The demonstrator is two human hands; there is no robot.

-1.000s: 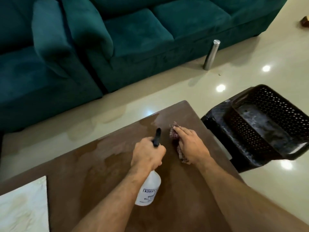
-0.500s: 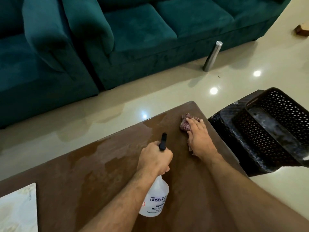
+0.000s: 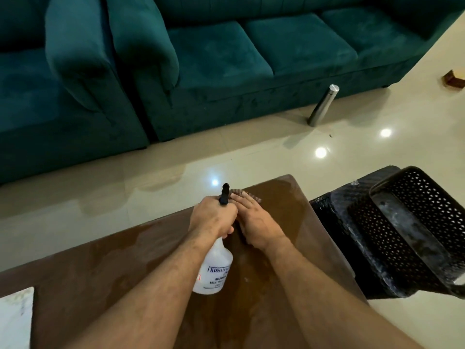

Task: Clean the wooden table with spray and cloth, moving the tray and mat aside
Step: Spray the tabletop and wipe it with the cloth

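My left hand (image 3: 214, 217) grips the neck of a white spray bottle (image 3: 216, 270) with a black nozzle, held just above the brown wooden table (image 3: 105, 285). My right hand (image 3: 254, 222) lies flat on a reddish checked cloth (image 3: 251, 196) and presses it against the tabletop near the far edge, right beside the left hand. Only the cloth's far end shows past the fingers. Wet streaks shine on the wood. A pale marble-patterned mat (image 3: 15, 318) sits at the table's near left corner.
A black perforated plastic tray (image 3: 415, 230) rests on a dark woven stool to the right of the table. A teal sofa (image 3: 226, 59) runs along the back. A steel bottle (image 3: 323, 105) stands on the glossy cream floor near the sofa.
My right hand slid the cloth leftward along the far edge, from the table's right corner to beside my left hand. The left hand with the bottle stayed roughly in place.
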